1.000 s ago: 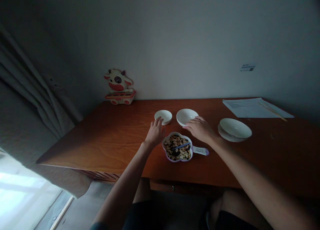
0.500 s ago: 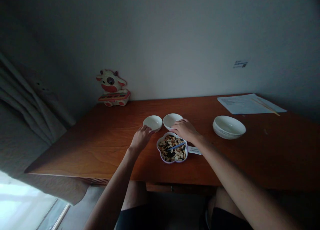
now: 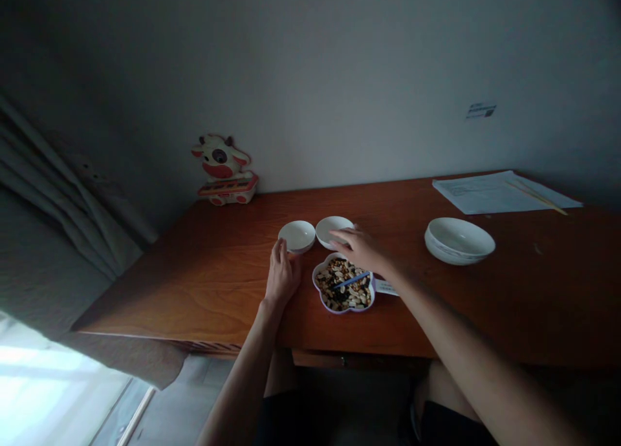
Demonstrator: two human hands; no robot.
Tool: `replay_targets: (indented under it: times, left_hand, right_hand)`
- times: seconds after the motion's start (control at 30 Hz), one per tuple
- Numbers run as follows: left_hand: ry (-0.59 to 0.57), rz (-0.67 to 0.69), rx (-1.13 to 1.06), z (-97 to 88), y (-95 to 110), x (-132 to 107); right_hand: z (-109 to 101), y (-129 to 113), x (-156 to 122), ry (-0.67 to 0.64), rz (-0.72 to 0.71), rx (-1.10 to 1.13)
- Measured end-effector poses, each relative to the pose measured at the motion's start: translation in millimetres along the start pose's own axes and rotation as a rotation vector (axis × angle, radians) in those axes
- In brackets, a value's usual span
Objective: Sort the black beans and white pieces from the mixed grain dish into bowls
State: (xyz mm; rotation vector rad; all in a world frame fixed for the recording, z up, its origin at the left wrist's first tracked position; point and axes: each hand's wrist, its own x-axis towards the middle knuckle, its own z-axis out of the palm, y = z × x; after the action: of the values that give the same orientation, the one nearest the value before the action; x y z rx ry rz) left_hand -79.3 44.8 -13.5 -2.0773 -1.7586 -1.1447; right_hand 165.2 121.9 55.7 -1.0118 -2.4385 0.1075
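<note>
My left hand [image 3: 283, 275] stands open on the wooden table [image 3: 194, 291], its fingertips at the edge of a small white bowl [image 3: 297, 236]. My right hand [image 3: 361, 251] lies open above a flower-shaped white dish [image 3: 320, 297], with its fingertips reaching the rim of a second small white bowl [image 3: 334, 230]. The dish holds mixed nuts and dark beans, with a blue utensil [image 3: 352, 279] lying across them. Neither hand holds anything.
A stack of white bowls [image 3: 459, 240] stands to the right. Papers [image 3: 502, 192] with chopsticks [image 3: 536, 197] lie at the far right. A cow-shaped toy [image 3: 224, 171] stands by the wall. Curtains hang to the left.
The view has shifted and tilted. Both small bowls now sit farther left relative to the dish. My left hand has turned more upright, with its fingers pointing away from me.
</note>
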Motion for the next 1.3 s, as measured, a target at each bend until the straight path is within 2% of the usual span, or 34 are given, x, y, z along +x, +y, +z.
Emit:
replay_targets:
  times: [0.1,0.17,0.2,0.23,0.3,0.4,0.5,0.57,0.73,0.83,0.93,1.07,1.2,1.3]
  left_hand:
    - [0.007,-0.013,-0.059,-12.2,18.5,-12.7]
    - [-0.062,-0.021,-0.177,-20.9,35.7,-23.6]
    - [-0.119,-0.020,-0.247,-24.8,44.0,-28.1]
    - [-0.201,-0.005,-0.303,-28.2,51.4,-31.4]
    - [-0.330,0.045,-0.338,-32.7,61.9,-33.8]
    - [-0.354,0.068,-0.301,-34.6,66.4,-30.7]
    - [-0.332,0.067,-0.305,-33.6,64.0,-27.7]
    - [-0.323,0.071,-0.331,-33.1,62.8,-27.5]
    - [-0.319,0.069,-0.364,-34.4,64.0,-28.4]
    - [-0.326,0.065,-0.367,-34.8,64.7,-28.0]
    - [-0.333,0.052,-0.371,-33.6,64.5,-28.1]
    - [-0.331,0.048,-0.386,-32.1,64.0,-28.6]
    - [-0.328,0.053,-0.392,-32.9,64.1,-28.5]
    - [-0.328,0.053,-0.383,-33.4,64.2,-28.7]
  right_hand:
    - [-34.8,24.3,-39.1,0.105,0.102,-0.069]
    - [-57.3,48.0,-71.5,0.167,0.219,-0.163]
    - [-66.7,60.3,-87.2,0.200,0.318,-0.316]
    - [-74.3,72.0,-101.6,0.194,0.403,-0.463]
    - [-83.9,91.4,-123.9,0.189,0.492,-0.536]
    - [-85.6,107.8,-138.4,0.066,0.481,-0.518]
    - [-80.6,112.8,-138.2,-0.045,0.427,-0.484]
    - [-78.4,113.5,-135.9,-0.063,0.436,-0.489]
    - [-82.5,114.2,-131.5,-0.057,0.502,-0.522]
    - [-89.2,109.3,-128.0,0.008,0.523,-0.560]
    - [-96.5,95.0,-121.4,0.086,0.508,-0.601]
    - [-98.2,65.2,-102.9,0.158,0.385,-0.625]
    - [-80.3,39.2,-78.4,0.083,0.179,-0.543]
    - [-58.0,30.4,-66.7,0.025,0.139,-0.496]
